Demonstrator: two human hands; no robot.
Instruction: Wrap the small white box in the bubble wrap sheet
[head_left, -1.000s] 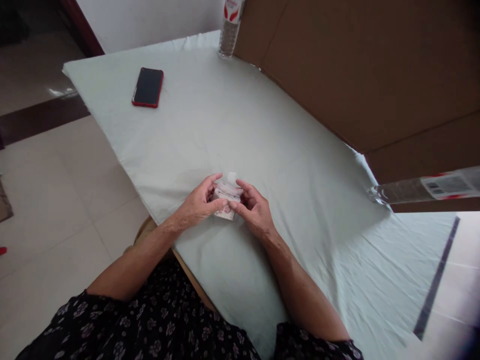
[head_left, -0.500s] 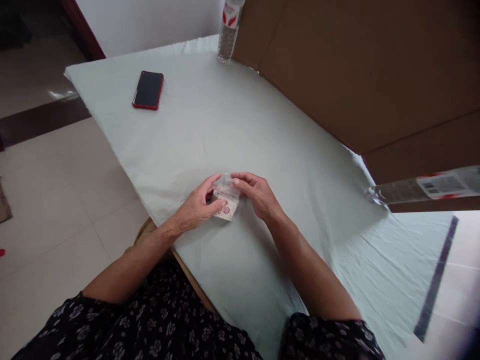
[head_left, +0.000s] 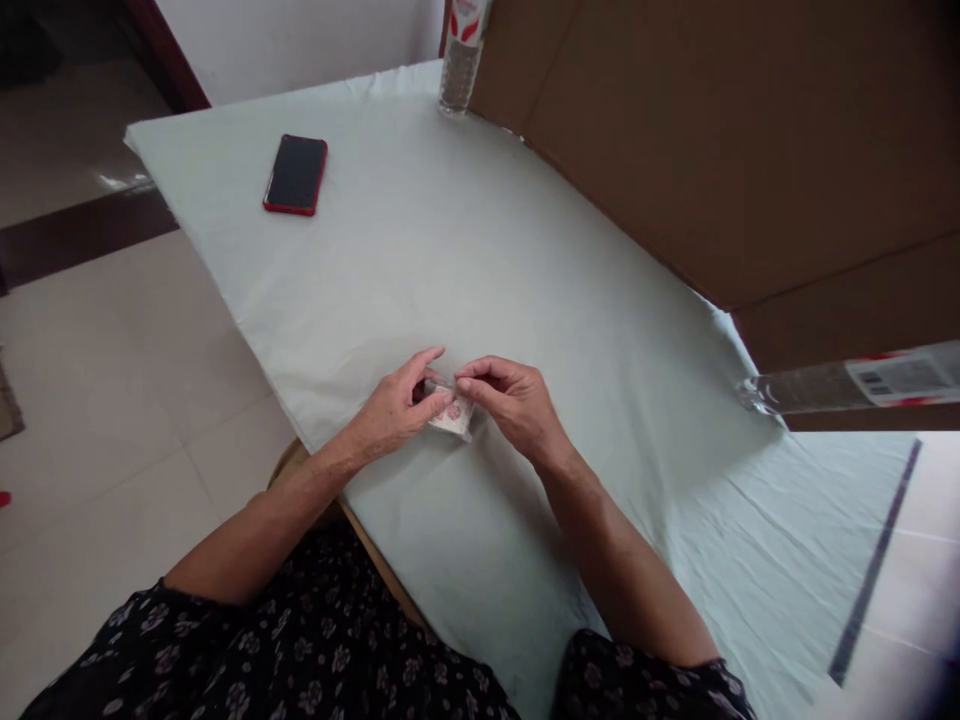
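A small white packet with a red print (head_left: 453, 414) lies on the pale cloth of the table (head_left: 480, 250), inside a clear plastic wrapper. My left hand (head_left: 395, 405) grips its left side with thumb and curled fingers, the index finger stretched out above it. My right hand (head_left: 512, 400) is closed over the packet's top right edge, fingertips pressing the wrapper flap down onto it. Both hands rest on the table near its front edge.
A black phone in a red case (head_left: 295, 174) lies at the far left of the table. A plastic bottle (head_left: 460, 58) stands at the back. A large brown cardboard sheet (head_left: 712, 140) leans along the right side, with another clear bottle (head_left: 847, 385) lying below it.
My right hand rose over the packet and folded the clear flap that stood up above it down flat. My left hand kept its hold in the same place.
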